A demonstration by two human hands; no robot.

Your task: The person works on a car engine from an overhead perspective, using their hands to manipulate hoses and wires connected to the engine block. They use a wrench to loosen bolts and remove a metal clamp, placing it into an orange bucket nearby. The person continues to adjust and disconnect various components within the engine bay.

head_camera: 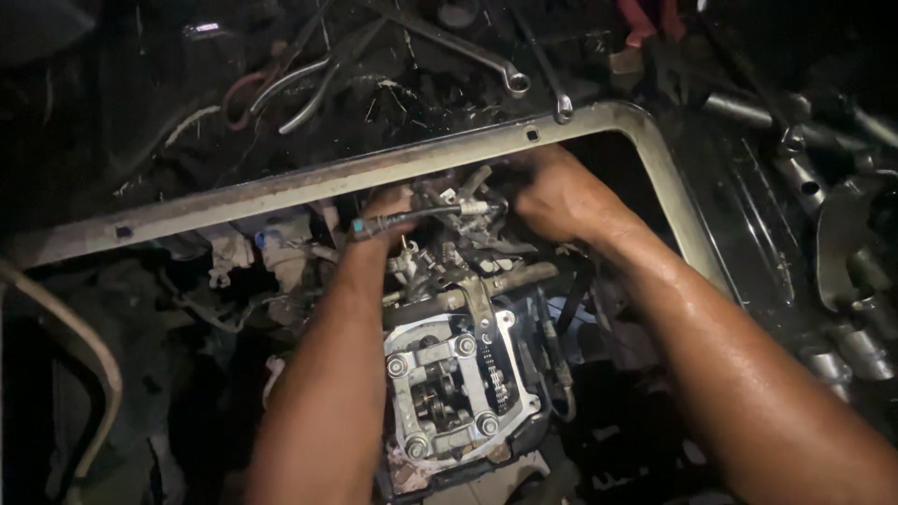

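two bare forearms enter from the bottom edge, no sleeves in view on either. left hand (388,208) and right hand (559,198) both bare: no gloves, no rings, no watch or wristband visible. right forearm carries a wet, glossy sheen with bright highlights along its upper side; left forearm looks duller, more matte. dark smudges, probably grease, on the knuckles and backs of both hands. fingertips lie in shadow, detail there cannot be made out.
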